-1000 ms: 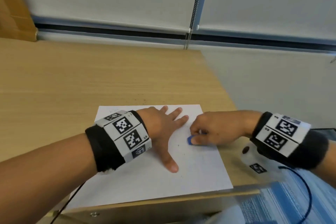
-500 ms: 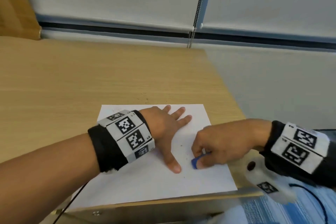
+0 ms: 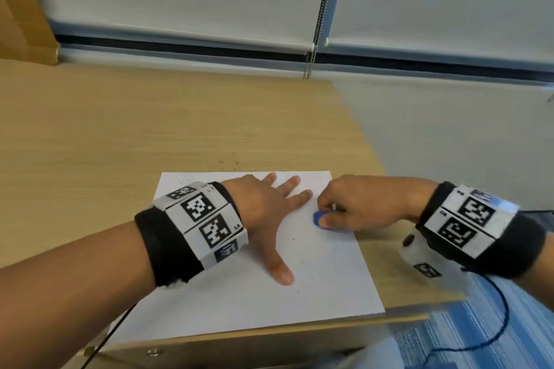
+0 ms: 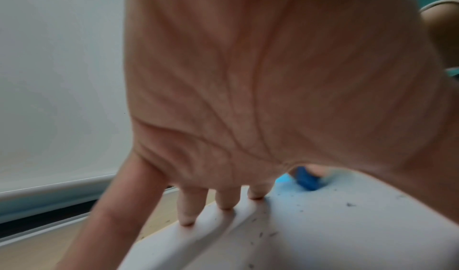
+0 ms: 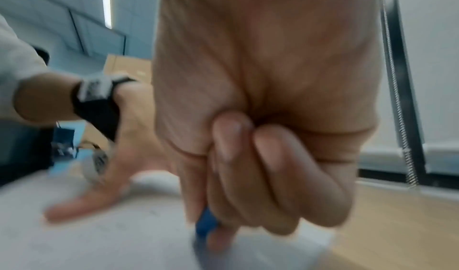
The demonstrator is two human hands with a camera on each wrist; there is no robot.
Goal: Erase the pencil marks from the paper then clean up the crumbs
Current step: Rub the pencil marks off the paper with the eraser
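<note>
A white sheet of paper (image 3: 329, 284) lies at the near right corner of the wooden table (image 3: 120, 135). My left hand (image 3: 269, 207) rests flat on it, fingers spread and straight, thumb pointing toward me. My right hand (image 3: 350, 207) pinches a small blue eraser (image 3: 318, 219) and presses it onto the paper just right of the left fingertips. The left wrist view shows the blue eraser (image 4: 306, 179) beyond my fingers (image 4: 224, 197), with dark crumbs (image 4: 350, 204) scattered on the paper. In the right wrist view the eraser (image 5: 205, 224) sticks out below my curled fingers. Pencil marks are too faint to make out.
More dark crumbs (image 3: 227, 163) lie on the table just beyond the paper's far edge. The table's right edge (image 3: 368, 141) runs close to the paper. A window blind with a bead chain (image 3: 319, 15) hangs behind. A black cable (image 3: 503, 332) hangs off my right wrist.
My right hand slid the eraser toward me across the paper, then back away to beside the left fingertips. The left hand has stayed flat on the sheet.
</note>
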